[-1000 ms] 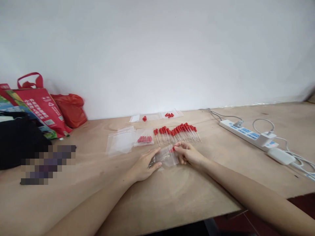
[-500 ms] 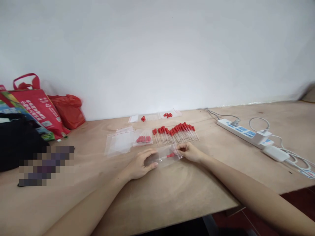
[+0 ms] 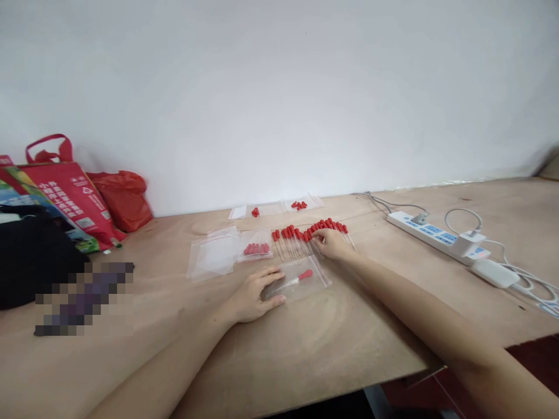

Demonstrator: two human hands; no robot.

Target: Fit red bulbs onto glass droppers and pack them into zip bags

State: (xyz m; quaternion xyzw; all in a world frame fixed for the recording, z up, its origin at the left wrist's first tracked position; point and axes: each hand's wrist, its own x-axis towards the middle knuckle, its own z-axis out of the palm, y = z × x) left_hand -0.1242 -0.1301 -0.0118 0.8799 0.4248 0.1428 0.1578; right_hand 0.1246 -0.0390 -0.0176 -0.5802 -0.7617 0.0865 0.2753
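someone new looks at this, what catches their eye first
Probably the row of red-topped droppers across the middle of the table, with the right hand at it. Nearer the viewer, the left hand rests at the left end of a clear bag with a single dropper inside. At far left, a red shopping bag stands out.

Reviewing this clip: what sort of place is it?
Probably a makeshift workspace in a plain room, perhaps a home or small workshop: a brown wooden table against a white wall bears a row of red-bulbed, clear-stemmed droppers and a white rectangular power strip.
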